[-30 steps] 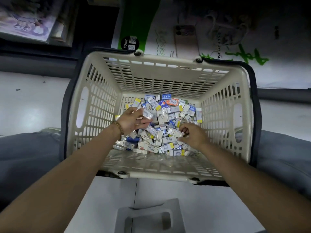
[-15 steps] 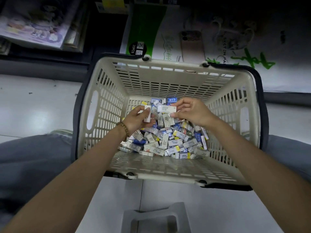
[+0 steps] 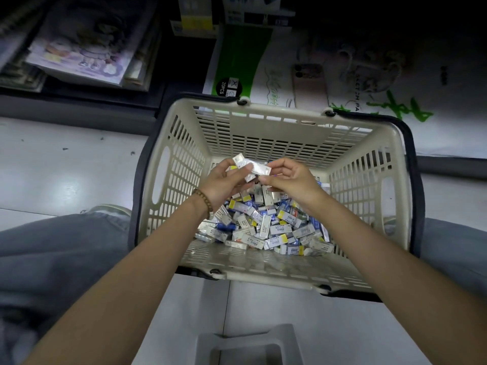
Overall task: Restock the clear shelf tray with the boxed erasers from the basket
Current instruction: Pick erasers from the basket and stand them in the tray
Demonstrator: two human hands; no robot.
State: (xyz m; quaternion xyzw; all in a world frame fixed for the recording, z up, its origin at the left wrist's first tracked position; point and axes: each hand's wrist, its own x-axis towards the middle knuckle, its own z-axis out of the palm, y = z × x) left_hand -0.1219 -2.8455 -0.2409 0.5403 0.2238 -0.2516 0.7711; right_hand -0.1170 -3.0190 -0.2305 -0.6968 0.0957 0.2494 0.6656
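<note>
With the left hand (image 3: 224,181), gripping a short stack of boxed erasers (image 3: 251,167); with the right hand (image 3: 291,177), pinching the end of the top box, just above the heap (image 3: 263,225) in the basket (image 3: 392,133). Looks early in the job: plenty of boxes left to move, and no clear shelf tray anywhere in view. Beyond the basket, only dim books (image 3: 79,48) on a low shelf.

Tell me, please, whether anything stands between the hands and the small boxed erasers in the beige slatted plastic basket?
Nothing visible does: the left hand and right hand pinch small white eraser boxes above the loose pile in the open-topped beige slatted plastic basket. The clear tray is not in view.
</note>
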